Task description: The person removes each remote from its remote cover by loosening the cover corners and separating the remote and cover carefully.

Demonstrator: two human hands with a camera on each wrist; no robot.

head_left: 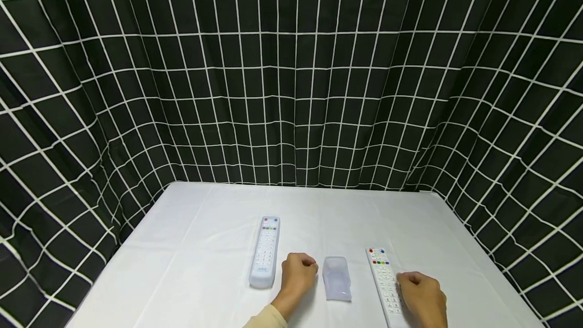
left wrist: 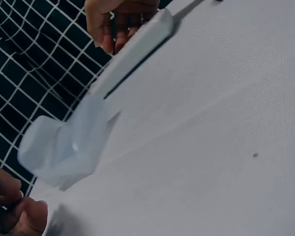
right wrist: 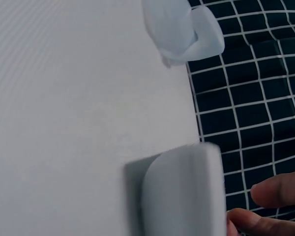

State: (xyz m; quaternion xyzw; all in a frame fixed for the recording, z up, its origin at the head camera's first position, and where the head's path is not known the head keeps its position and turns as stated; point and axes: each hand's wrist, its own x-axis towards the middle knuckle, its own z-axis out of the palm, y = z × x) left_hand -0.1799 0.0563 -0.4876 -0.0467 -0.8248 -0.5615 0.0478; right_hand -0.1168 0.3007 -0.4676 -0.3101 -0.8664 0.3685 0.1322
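Observation:
A white remote control (head_left: 384, 280) lies on the table, with coloured buttons at its far end. Close by its right edge is my right hand (head_left: 422, 297), thumb and forefinger apart; in the right wrist view a fingertip (right wrist: 243, 219) is at the remote's side, and whether it touches I cannot tell. My left hand (head_left: 298, 277) is loosely curled above the table with nothing visible in it. Between the hands lies a crumpled, translucent silicone sleeve (head_left: 337, 280), seen also in the left wrist view as a bluish folded piece (left wrist: 64, 142).
Left of my left hand lies a second remote control (head_left: 265, 252) inside a translucent cover. All of it rests on a white-clothed table (head_left: 205, 242). A black curtain with a white grid (head_left: 296, 90) hangs behind and along both sides.

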